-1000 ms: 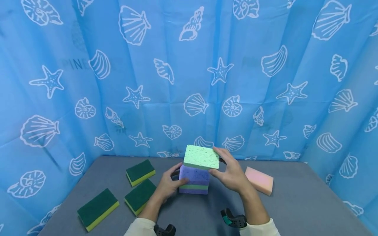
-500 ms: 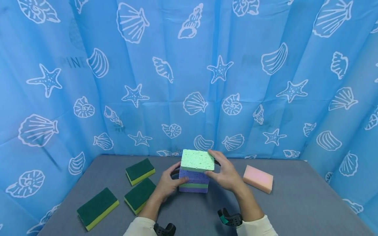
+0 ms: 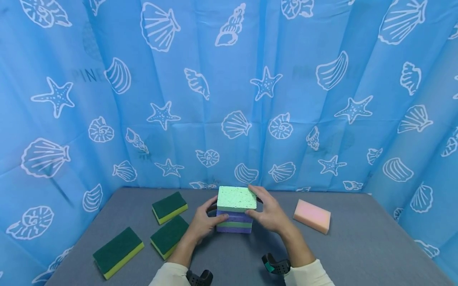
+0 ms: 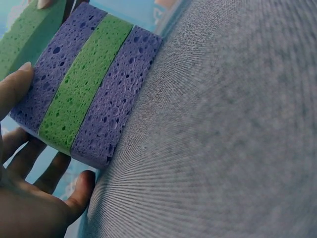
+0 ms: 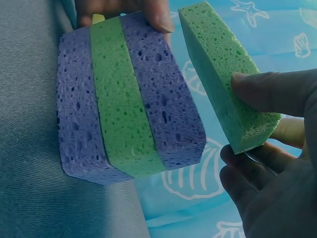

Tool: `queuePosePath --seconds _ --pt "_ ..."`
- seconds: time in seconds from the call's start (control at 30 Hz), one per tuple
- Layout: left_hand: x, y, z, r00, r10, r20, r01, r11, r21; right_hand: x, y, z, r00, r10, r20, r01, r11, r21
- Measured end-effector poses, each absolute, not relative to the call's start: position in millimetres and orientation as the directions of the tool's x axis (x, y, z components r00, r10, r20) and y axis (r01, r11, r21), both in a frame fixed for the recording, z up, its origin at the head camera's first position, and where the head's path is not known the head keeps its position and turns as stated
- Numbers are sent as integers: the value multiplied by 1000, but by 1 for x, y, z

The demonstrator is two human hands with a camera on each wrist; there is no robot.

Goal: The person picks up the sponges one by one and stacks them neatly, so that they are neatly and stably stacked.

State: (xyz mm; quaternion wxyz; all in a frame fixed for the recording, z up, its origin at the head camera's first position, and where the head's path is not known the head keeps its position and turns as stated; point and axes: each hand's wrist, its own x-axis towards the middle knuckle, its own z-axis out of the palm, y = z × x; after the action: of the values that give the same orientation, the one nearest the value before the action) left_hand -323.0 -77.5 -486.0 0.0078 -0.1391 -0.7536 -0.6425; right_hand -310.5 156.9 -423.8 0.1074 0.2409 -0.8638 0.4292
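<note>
Head view: three scrub sponges (image 3: 118,253) lay at lower left on the tabletop (image 3: 365,242). At lower centre, the left hand (image 3: 202,223) pinched the upper purple layer (image 3: 237,216) of the stack (image 3: 234,225), which ran purple, green, purple. The right hand (image 3: 270,212) was clamped, thumb against fingers, on the right end of a green block (image 3: 236,198) above it; the right wrist view showed the two apart. Gripped at one end only, the block could have landed skewed or shoved the top layer off line. The left thumb, near that layer's upper edge, could have been caught underneath. A pink sponge (image 3: 312,216) lay at lower right.

On the curtain (image 3: 236,151), upper left, faint letters (image 3: 87,75) read PINE, the rest too dim; a similar word (image 3: 304,72) at upper right was illegible. No brand showed on the sponges.
</note>
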Motion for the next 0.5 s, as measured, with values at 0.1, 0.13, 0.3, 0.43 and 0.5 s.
queuePosePath --seconds 0.1,0.13,0.3,0.43,0.5 --pt "-323 -77 -485 -960 202 194 223 134 965 -311 156 -426 -868 -319 382 -497 522 -693" --pt "-322 -77 -485 -959 203 195 225 134 965 -311 155 -426 -871 -316 376 -491 524 -696" --pt "-322 -78 -485 -955 213 207 237 126 963 -312 155 -429 -888 -308 342 -459 543 -703" --pt "-323 -79 -487 -952 227 208 239 120 964 -312 154 -430 -893 -312 324 -448 544 -709" --pt "-324 -79 -488 -951 230 206 238 121 964 -311 154 -430 -892 -318 321 -448 541 -711"
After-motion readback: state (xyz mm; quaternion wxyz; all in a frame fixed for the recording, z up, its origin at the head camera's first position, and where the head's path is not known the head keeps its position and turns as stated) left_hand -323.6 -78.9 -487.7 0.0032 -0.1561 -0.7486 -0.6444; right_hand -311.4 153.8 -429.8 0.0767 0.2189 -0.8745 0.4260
